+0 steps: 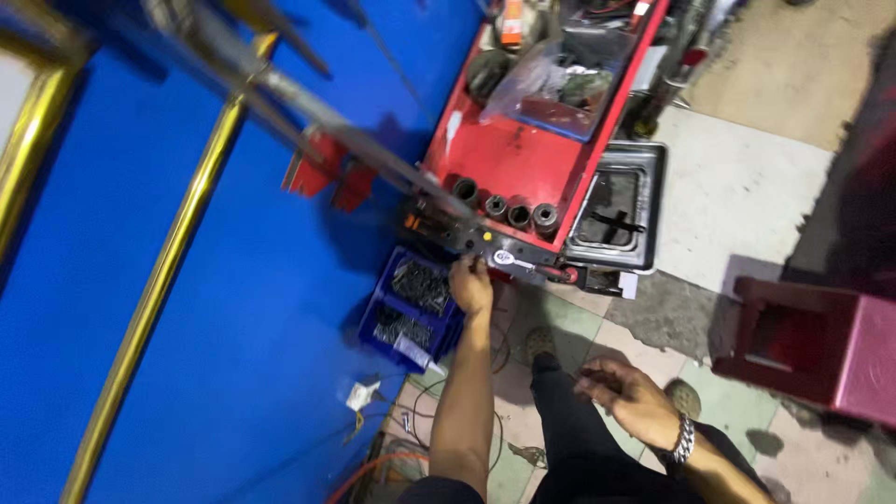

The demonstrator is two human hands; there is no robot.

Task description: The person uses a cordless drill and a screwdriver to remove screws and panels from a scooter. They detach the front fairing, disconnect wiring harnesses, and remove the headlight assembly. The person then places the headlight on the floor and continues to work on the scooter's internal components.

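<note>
A blue wall panel [280, 308] with brass-coloured rails [159, 280] fills the left. Below the red tool cart [504, 159], a blue bin [411, 303] of dark metal parts sits on the floor. The left hand [471, 285] reaches up, its grip clenched at the cart's dark lower edge beside a red-handled tool [546, 271]. The right hand [630, 397], wearing a metal bracelet [684, 439], hangs released, fingers spread, above the tiled floor [747, 196].

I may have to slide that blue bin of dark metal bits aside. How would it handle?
The blue bin is probably heavy for its size: both compartments hold dark metal pieces. Open-topped, so tilting could spill them. Its flat base suggests sliding, not rolling.
</note>
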